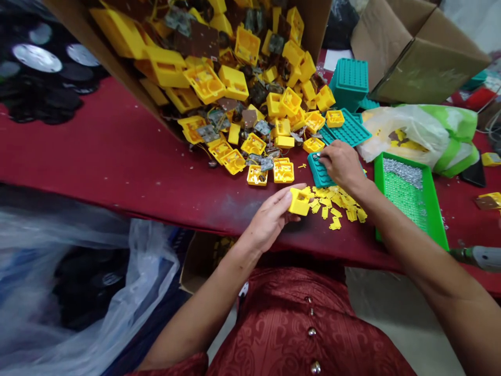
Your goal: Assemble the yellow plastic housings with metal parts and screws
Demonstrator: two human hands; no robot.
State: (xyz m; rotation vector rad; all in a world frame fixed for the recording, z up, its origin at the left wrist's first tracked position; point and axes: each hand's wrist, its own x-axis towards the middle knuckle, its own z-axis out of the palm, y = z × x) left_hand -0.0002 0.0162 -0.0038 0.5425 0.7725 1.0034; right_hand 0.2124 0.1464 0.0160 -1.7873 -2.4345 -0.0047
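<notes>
My left hand (274, 213) is closed around a yellow plastic housing (299, 202), holding it just above the front part of the table. Over at a small teal tray (320, 175), my right hand (340, 163) has its fingers pinched at the tray's upper left. Small round metal pieces show by those fingertips, but whether one is gripped cannot be made out. Small flat yellow parts (336, 201) lie scattered on the red cloth in front of the teal tray. Several open yellow housings with wires, such as one housing (284, 171), sit beyond my left hand.
A large carton (156, 112) spills yellow housings onto the red-covered table (117, 151). To the right stand a green tray (434, 219) of small silvery pieces, a plastic bag (415, 130), stacked teal trays (349, 83) and another carton (426, 68). A grey tool (483, 258) lies at the right edge.
</notes>
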